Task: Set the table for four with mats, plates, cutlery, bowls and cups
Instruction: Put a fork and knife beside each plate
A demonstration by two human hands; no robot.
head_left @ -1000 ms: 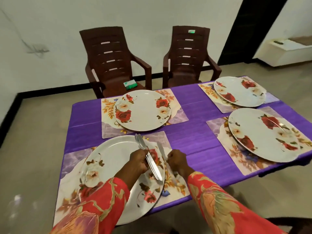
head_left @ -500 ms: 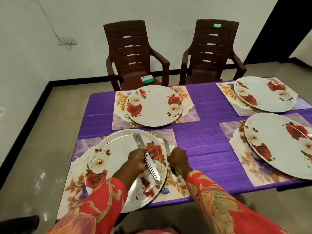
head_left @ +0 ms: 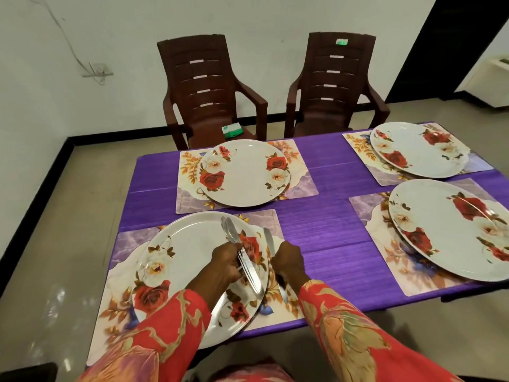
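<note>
Two brown chairs (head_left: 330, 86) against wall — small green box (head_left: 232, 130) on left seat.

Left hand (head_left: 224, 261) fingers curled, gripping bundle of steel cutlery (head_left: 242, 256). Right hand (head_left: 287, 260) knuckles up, pinching single steel knife (head_left: 271, 245). Both forearms in red floral sleeves (head_left: 344, 323), angled inward.

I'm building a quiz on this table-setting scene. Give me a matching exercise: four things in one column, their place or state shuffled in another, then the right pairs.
Things:
1. bundle of cutlery
2. single knife
3. green packet
4. far left plate

Places or states:
A. on a chair seat
B. gripped in the left hand
C. bare, on its mat
D. under the right hand, beside the near plate

Pairs: 1-B, 2-D, 3-A, 4-C
</note>
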